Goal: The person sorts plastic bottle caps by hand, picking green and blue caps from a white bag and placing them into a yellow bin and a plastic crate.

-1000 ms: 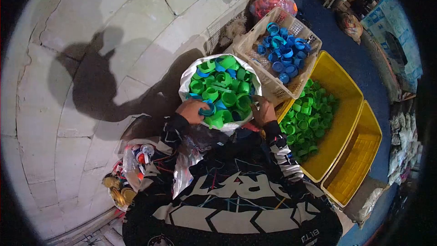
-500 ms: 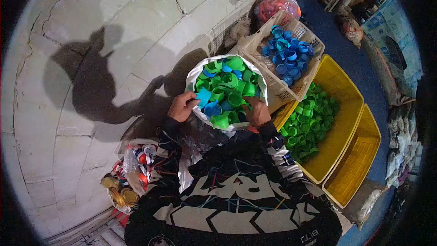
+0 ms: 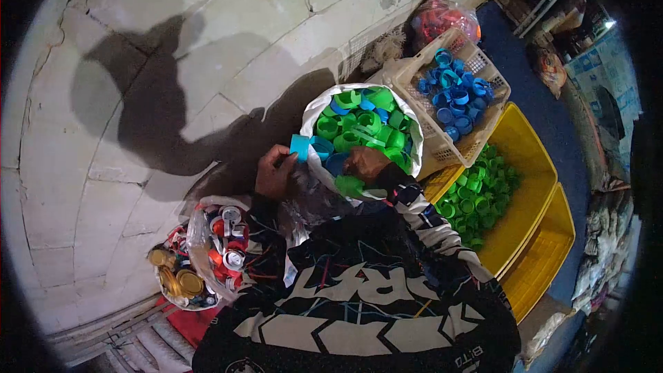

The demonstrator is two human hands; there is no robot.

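Observation:
My left hand (image 3: 275, 171) pinches a light blue plastic cap (image 3: 299, 146) between thumb and finger at the left rim of a white sack (image 3: 310, 112). Green caps (image 3: 369, 121) fill the sack, with some blue ones among them. Inside its near side, my right hand (image 3: 367, 164) is curled down among the caps, beside a darker blue cap (image 3: 336, 164). Its fingertips are partly hidden, so whatever they grip does not show clearly. A green cap (image 3: 350, 185) lies at the near rim, below that hand.
A pale crate (image 3: 412, 86) holds blue caps (image 3: 456, 93). Right of the sack, a yellow bin (image 3: 530, 193) contains green caps (image 3: 478, 190), beside another yellow bin (image 3: 545, 262). Bags of mixed lids (image 3: 224, 238) stand at left, near a block wall (image 3: 117, 159). A bag of red pieces (image 3: 445, 21) sits behind.
The view has shifted, so the sack and bins appear farther right. My left hand has drawn the light blue cap to the sack's left rim. My right hand has moved inward from the right rim.

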